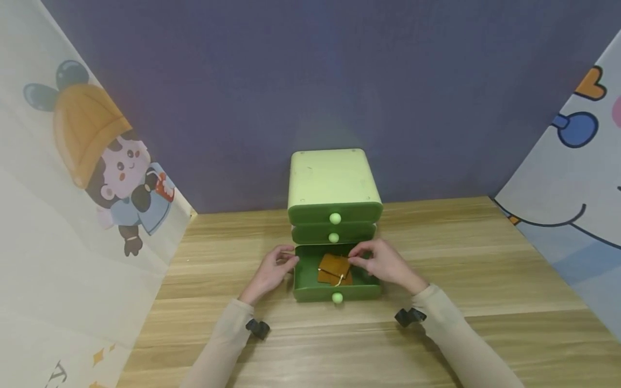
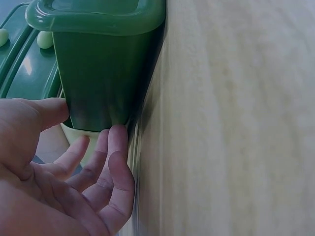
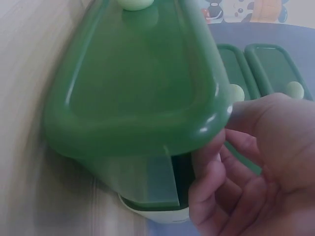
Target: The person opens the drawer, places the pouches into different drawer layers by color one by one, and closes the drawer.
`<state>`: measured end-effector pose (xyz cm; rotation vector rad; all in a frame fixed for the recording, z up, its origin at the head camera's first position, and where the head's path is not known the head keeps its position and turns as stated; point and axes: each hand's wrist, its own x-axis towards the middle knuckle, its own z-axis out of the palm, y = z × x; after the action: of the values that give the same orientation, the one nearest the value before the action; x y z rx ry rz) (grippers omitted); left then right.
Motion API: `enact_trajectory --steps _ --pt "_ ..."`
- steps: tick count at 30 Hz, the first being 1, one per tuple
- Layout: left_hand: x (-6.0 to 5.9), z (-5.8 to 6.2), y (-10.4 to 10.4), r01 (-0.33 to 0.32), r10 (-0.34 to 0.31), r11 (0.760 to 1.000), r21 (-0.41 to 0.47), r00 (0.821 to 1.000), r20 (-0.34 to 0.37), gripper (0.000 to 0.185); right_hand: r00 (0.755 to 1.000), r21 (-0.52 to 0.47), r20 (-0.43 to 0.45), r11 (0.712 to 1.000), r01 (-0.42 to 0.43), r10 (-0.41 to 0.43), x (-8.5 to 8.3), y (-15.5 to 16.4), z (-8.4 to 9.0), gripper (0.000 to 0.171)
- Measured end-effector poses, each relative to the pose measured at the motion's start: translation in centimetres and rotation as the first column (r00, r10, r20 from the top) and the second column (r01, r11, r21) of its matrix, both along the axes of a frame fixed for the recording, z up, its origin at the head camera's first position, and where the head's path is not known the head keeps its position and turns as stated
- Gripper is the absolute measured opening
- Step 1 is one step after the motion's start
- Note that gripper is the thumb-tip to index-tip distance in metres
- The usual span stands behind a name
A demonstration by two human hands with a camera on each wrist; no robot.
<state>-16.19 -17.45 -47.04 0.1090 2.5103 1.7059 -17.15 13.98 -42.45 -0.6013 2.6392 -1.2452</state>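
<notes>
A small chest of drawers (image 1: 335, 178) has a pale green top and dark green drawer fronts. Its bottom drawer (image 1: 310, 294) is pulled out, with a brown drawstring pouch (image 1: 335, 265) and its pale cord lying inside. My right hand (image 1: 385, 265) reaches over the drawer's right side and pinches the pouch's right corner; in the right wrist view the drawer front (image 3: 142, 78) hides those fingertips. Beside the drawer's left wall, my left hand (image 1: 271, 272) has loosely bent fingers. In the left wrist view, its thumb and fingertips rest near the drawer's side (image 2: 98, 78).
The upper two drawers, with round pale knobs (image 1: 335, 218), are closed. The chest stands on a wood-grain table (image 1: 233, 231) against a dark blue back panel (image 1: 218, 108). Cartoon-printed panels (image 1: 48, 215) rise on both sides.
</notes>
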Motion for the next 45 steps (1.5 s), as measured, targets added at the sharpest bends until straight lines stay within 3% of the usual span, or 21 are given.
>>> enact_trajectory --steps 17,25,45 --pt "0.1 0.1 0.0 -0.011 0.011 1.000 0.011 1.000 0.011 0.041 0.998 -0.038 -0.029 0.998 0.059 -0.060 1.1 0.6 0.4 0.014" --pt "0.1 0.1 -0.1 -0.004 0.004 1.000 -0.004 1.000 -0.011 0.040 0.997 -0.052 -0.060 0.997 0.051 -0.054 1.8 0.7 0.7 0.016" --pt "0.2 0.3 0.2 -0.015 0.015 1.000 -0.016 1.000 0.014 0.042 0.998 -0.084 -0.053 0.996 0.021 -0.025 3.7 0.6 0.8 0.016"
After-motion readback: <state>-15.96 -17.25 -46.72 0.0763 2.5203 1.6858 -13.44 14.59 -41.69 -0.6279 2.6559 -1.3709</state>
